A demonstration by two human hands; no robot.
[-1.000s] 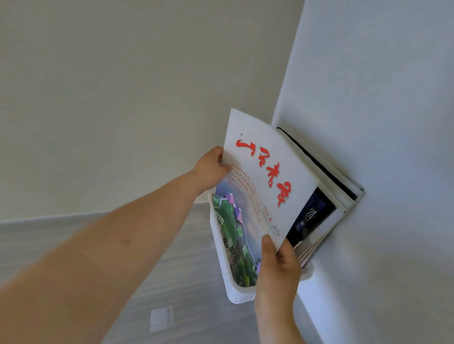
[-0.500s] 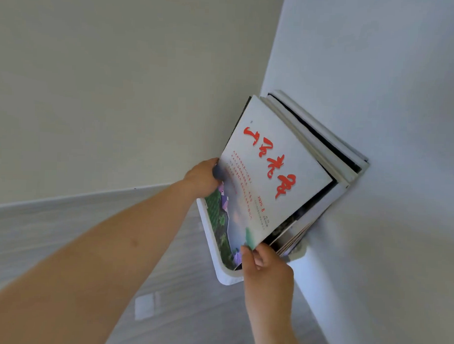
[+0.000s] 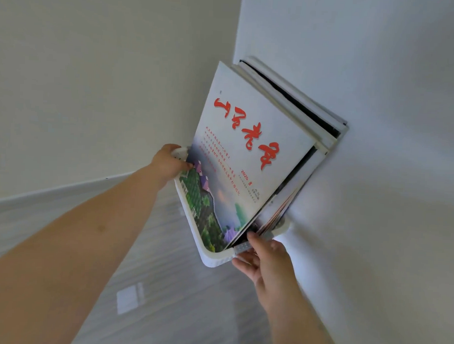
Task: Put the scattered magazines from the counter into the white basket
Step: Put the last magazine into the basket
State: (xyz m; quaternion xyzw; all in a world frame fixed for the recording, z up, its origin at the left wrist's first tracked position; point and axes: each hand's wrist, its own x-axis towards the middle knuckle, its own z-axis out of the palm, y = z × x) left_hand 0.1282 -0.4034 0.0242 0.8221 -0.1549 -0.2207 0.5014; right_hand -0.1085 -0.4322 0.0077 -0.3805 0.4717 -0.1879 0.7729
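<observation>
A white magazine with red brush lettering and a landscape picture stands in the white basket, in front of several other magazines that lean against the white wall. My left hand grips the basket's far rim, its thumb against the front magazine's left edge. My right hand holds the basket's near rim, thumb on top by the magazines' lower corner and fingers underneath. The basket's lower body is hidden behind the magazines and my hands.
The basket sits against a white wall or panel on the right. A beige wall rises behind. Grey wood-look floor with a pale baseboard lies below.
The red-lettered magazine has slid down into the basket in line with the others. Both hands have shifted from the magazine's edges to the basket's rim.
</observation>
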